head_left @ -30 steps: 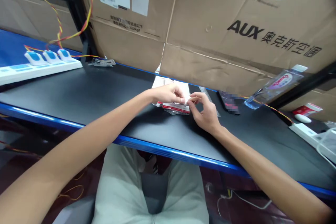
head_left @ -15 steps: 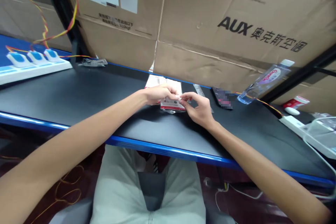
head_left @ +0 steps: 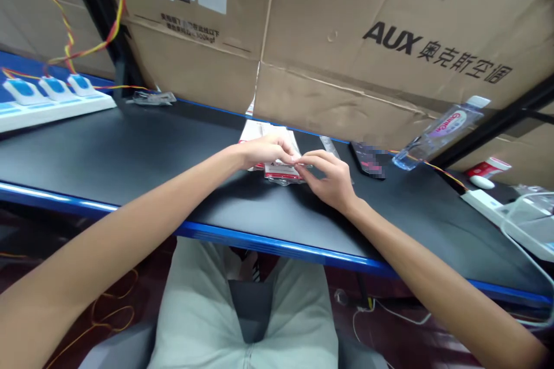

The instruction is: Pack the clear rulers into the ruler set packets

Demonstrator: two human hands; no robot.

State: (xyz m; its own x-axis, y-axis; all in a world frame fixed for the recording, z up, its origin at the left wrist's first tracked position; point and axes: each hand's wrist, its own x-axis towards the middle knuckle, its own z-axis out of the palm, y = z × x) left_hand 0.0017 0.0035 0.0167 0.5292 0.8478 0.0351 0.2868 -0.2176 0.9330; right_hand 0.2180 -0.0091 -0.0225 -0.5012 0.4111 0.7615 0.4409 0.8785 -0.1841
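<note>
My left hand [head_left: 267, 150] and my right hand [head_left: 328, 176] meet fingertip to fingertip above a small stack of white and red packets [head_left: 280, 172] lying on the black table [head_left: 130, 150]. Both hands have their fingers pinched together on something very small between them; I cannot make out what it is. The packets lie partly under my left hand, close to the cardboard wall.
Large cardboard boxes [head_left: 346, 40] stand along the table's back. A white power strip [head_left: 47, 105] with blue plugs lies far left. A dark phone [head_left: 367, 160], a lying water bottle [head_left: 441, 131], a white device [head_left: 506, 213] and a small red-white box [head_left: 487, 168] sit to the right.
The view has shifted slightly. My right hand's fingers have closed in toward the left hand's fingertips; both stay over the packets.
</note>
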